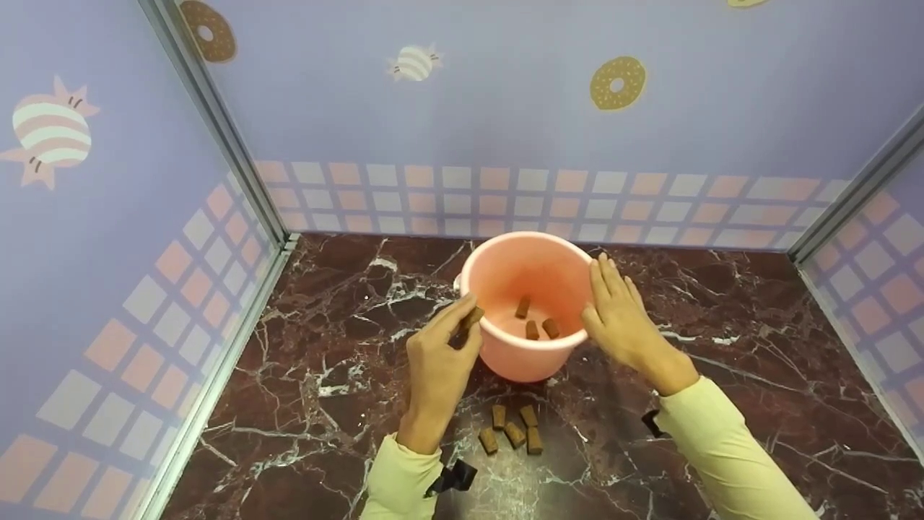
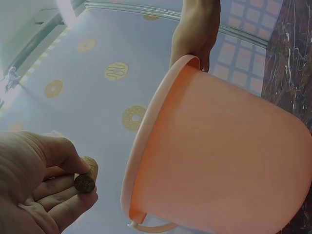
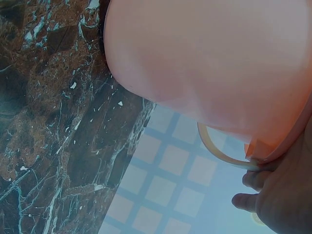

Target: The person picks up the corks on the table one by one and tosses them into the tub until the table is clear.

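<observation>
A pink bucket [image 1: 527, 361] with a pale rim stands upright on the dark marbled surface. Just outside its left rim, my left hand [image 1: 442, 361] pinches a brown cork stopper [image 2: 86, 182] between thumb and fingers; the stopper's dark round end shows in the left wrist view. My right hand [image 1: 624, 321] rests against the right side of the rim with its fingers fairly straight, near the handle [image 3: 222, 152]. Inside the bucket lie three cork stoppers [image 1: 551, 328]. Several more cork stoppers [image 1: 515, 434] lie loosely grouped in front of the bucket.
Purple patterned panels [image 1: 505, 108] with a band of pink and white squares enclose the back and both sides. Metal edge strips [image 1: 216, 123] run along the panel joints. The marbled surface [image 1: 325, 433] extends to both sides of the bucket.
</observation>
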Demonstrator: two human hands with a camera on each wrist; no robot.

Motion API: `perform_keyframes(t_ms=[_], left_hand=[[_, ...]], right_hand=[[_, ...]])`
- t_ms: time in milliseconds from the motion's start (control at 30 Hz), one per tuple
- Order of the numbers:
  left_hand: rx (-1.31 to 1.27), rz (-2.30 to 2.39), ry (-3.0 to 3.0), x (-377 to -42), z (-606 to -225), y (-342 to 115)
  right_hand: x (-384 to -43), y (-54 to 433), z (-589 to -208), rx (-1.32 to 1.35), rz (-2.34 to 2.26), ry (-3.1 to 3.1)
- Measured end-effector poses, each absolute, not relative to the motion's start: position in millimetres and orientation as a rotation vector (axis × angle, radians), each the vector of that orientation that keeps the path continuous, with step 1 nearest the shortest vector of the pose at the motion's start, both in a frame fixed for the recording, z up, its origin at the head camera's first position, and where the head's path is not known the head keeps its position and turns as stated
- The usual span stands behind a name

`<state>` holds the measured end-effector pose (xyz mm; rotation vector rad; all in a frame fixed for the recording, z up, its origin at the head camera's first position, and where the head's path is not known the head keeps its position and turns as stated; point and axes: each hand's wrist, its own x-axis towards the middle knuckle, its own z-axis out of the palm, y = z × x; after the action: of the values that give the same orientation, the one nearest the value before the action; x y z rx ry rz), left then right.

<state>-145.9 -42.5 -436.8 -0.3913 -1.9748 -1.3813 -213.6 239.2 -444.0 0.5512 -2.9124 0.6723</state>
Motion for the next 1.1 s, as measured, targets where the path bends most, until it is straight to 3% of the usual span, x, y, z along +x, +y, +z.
perform_keyframes(t_ms=[1100], left_hand=[[-0.441, -1.381, -1.999, -165, -441, -28]], right_hand=[[-214, 240, -445, 0.548, 0.691, -2.899]])
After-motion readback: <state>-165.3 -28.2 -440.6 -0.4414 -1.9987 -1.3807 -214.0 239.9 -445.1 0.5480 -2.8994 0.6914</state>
